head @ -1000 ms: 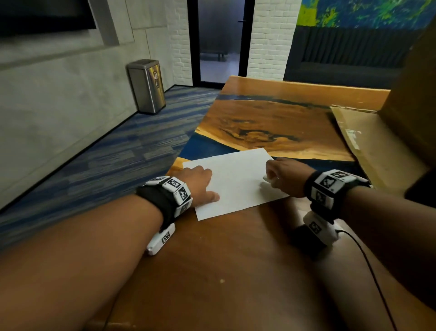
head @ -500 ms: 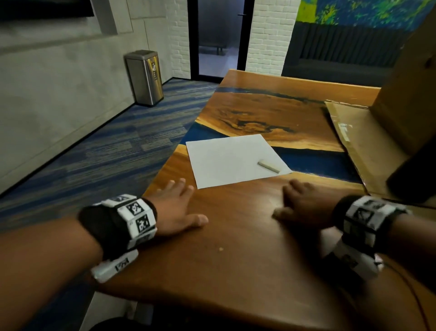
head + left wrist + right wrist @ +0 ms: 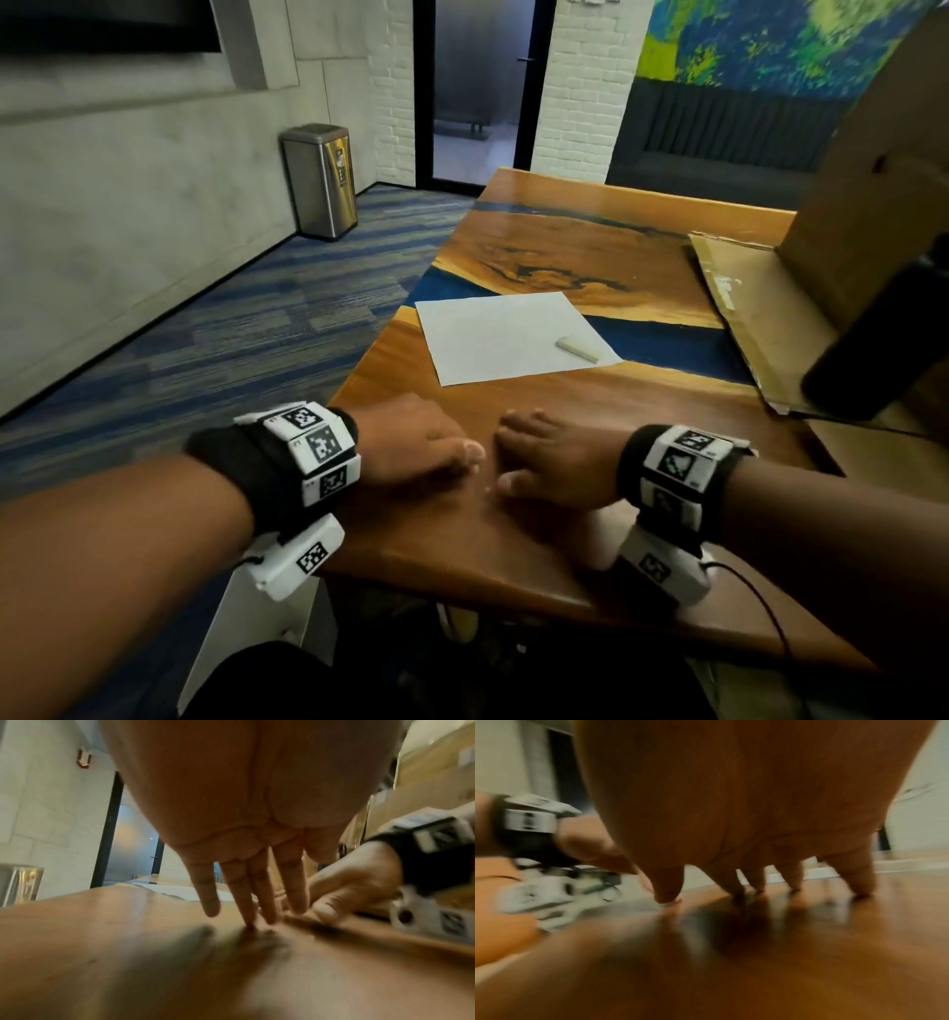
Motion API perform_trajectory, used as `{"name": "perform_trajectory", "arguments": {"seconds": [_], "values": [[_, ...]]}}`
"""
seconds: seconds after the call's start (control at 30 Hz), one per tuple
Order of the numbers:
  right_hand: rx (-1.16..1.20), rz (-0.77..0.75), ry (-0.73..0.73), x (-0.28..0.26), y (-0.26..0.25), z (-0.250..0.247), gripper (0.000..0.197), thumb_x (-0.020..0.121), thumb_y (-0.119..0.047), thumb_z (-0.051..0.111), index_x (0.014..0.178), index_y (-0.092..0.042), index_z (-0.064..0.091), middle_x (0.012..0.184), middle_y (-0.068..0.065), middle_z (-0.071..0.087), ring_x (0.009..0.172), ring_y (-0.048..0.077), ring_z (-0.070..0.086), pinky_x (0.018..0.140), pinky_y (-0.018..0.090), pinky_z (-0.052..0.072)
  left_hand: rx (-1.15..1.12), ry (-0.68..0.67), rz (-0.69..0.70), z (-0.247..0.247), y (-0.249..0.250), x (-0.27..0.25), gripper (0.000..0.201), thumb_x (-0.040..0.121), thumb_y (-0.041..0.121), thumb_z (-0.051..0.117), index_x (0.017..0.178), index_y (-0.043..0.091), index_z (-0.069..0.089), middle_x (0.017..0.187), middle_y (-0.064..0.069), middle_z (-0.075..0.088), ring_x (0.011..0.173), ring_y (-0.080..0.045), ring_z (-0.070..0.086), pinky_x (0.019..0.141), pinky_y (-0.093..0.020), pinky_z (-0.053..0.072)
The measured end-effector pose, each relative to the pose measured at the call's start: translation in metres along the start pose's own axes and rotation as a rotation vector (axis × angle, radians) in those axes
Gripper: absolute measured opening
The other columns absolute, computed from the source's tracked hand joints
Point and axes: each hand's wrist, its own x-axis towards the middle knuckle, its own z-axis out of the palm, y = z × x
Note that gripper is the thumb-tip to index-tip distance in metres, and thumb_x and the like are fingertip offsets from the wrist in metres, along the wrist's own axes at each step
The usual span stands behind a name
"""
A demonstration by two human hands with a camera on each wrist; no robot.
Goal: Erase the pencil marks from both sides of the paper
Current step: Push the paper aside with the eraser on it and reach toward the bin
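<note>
A white sheet of paper (image 3: 508,336) lies flat on the wooden table (image 3: 590,411), and no pencil marks show on its upper side. A pale stick eraser (image 3: 577,349) rests on the sheet's right part. My left hand (image 3: 416,447) lies palm down on the bare wood, nearer me than the paper, its fingers (image 3: 246,902) straight and touching the tabletop. My right hand (image 3: 544,457) sits just beside it, its fingertips (image 3: 736,888) also down on the wood. Both hands hold nothing and are apart from the paper.
A flattened cardboard sheet (image 3: 760,318) and a tall cardboard box (image 3: 883,169) fill the table's right side, with a dark object (image 3: 873,339) leaning there. A steel bin (image 3: 321,180) stands on the carpet at the left. The table's near edge (image 3: 513,596) is close behind my wrists.
Both hands left the paper and drew back toward me, then came together on the bare wood. The right hand let go of the eraser, which now lies on the sheet.
</note>
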Motion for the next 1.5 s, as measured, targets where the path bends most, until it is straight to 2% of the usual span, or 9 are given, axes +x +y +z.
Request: {"name": "perform_trajectory", "arguments": {"seconds": [0.17, 0.3, 0.53, 0.73, 0.9, 1.07, 1.2, 1.3, 1.5], "values": [[0.218, -0.02, 0.274, -0.012, 0.018, -0.03, 0.035, 0.102, -0.048, 0.04, 0.134, -0.043, 0.053, 0.132, -0.017, 0.058, 0.112, 0.006, 0.056, 0.099, 0.033, 0.044, 0.117, 0.18, -0.118, -0.005, -0.015, 0.016, 0.05, 0.104, 0.045, 0.046, 0.149, 0.024, 0.047, 0.152, -0.001, 0.048, 0.137, -0.02, 0.045, 0.113, -0.034, 0.034], [-0.004, 0.226, 0.068, 0.014, 0.014, -0.019, 0.069, 0.094, -0.07, 0.032, 0.153, -0.034, 0.027, 0.162, -0.004, 0.021, 0.148, 0.033, 0.024, 0.117, 0.054, 0.027, 0.196, -0.024, -0.26, 0.01, -0.009, 0.036, 0.067, 0.103, 0.054, 0.04, 0.159, 0.024, 0.023, 0.168, -0.004, 0.014, 0.153, -0.029, 0.014, 0.122, -0.047, 0.018], [0.447, -0.02, 0.166, -0.024, 0.016, -0.033, 0.032, 0.1, -0.051, 0.044, 0.128, -0.043, 0.06, 0.12, -0.015, 0.066, 0.11, 0.008, 0.06, 0.097, 0.035, 0.047, -0.009, 0.179, -0.017, -0.007, -0.008, 0.031, 0.027, 0.102, 0.029, 0.051, 0.112, 0.02, 0.074, 0.111, 0.004, 0.073, 0.105, -0.013, 0.064, 0.094, -0.027, 0.048], [0.032, 0.071, -0.035, -0.004, -0.017, 0.0, 0.087, 0.086, -0.079, 0.037, 0.156, -0.033, 0.015, 0.166, -0.002, 0.006, 0.151, 0.034, 0.01, 0.117, 0.061, 0.019, 0.199, -0.067, -0.197, 0.014, -0.013, 0.041, 0.063, 0.102, 0.047, 0.046, 0.159, 0.032, 0.024, 0.168, 0.001, 0.011, 0.154, -0.026, 0.012, 0.124, -0.039, 0.013], [0.468, -0.047, 0.172, -0.029, 0.024, -0.022, 0.035, 0.099, -0.052, 0.047, 0.127, -0.038, 0.061, 0.123, -0.012, 0.066, 0.109, 0.009, 0.062, 0.1, 0.037, 0.05, -0.13, 0.074, -0.016, -0.005, -0.016, 0.011, 0.025, 0.102, 0.039, 0.054, 0.1, 0.029, 0.076, 0.102, 0.015, 0.073, 0.092, 0.003, 0.064, 0.091, -0.028, 0.047], [0.033, 0.404, 0.106, -0.006, 0.049, -0.009, 0.072, 0.088, -0.076, 0.035, 0.141, -0.028, 0.042, 0.149, 0.002, 0.042, 0.129, 0.029, 0.047, 0.105, 0.052, 0.042, 0.194, 0.032, -0.384, 0.008, -0.032, 0.003, 0.07, 0.096, 0.067, 0.042, 0.156, 0.033, 0.031, 0.167, -0.005, 0.018, 0.152, -0.027, 0.02, 0.121, -0.045, 0.019], [0.069, 0.138, 0.004, -0.035, -0.009, 0.018, 0.088, 0.087, -0.08, 0.029, 0.157, -0.031, 0.005, 0.167, -0.003, -0.002, 0.152, 0.033, 0.003, 0.12, 0.058, 0.015, 0.035, -0.126, -0.356, 0.027, -0.014, -0.019, 0.089, 0.085, 0.084, 0.022, 0.159, 0.037, 0.016, 0.169, 0.002, -0.004, 0.155, -0.026, -0.004, 0.122, -0.052, 0.004], [0.456, -0.178, 0.109, -0.08, -0.025, 0.031, 0.066, 0.094, -0.065, 0.04, 0.153, -0.04, 0.025, 0.158, -0.018, 0.03, 0.142, 0.002, 0.029, 0.119, 0.03, 0.027, -0.187, -0.054, -0.101, 0.039, 0.003, -0.039, 0.094, 0.075, 0.092, 0.019, 0.151, 0.041, 0.04, 0.166, 0.014, 0.019, 0.151, -0.007, 0.014, 0.114, -0.027, 0.014], [0.515, 0.554, 0.498, -0.132, 0.021, 0.073, 0.08, 0.087, -0.067, 0.04, 0.154, -0.026, 0.027, 0.163, 0.006, 0.022, 0.149, 0.022, 0.019, 0.12, 0.042, 0.019, -0.023, 0.333, -0.427, 0.071, -0.038, -0.069, 0.097, 0.079, 0.083, 0.012, 0.16, 0.03, 0.007, 0.168, 0.002, -0.008, 0.153, -0.019, -0.01, 0.123, -0.049, 0.001]]}}
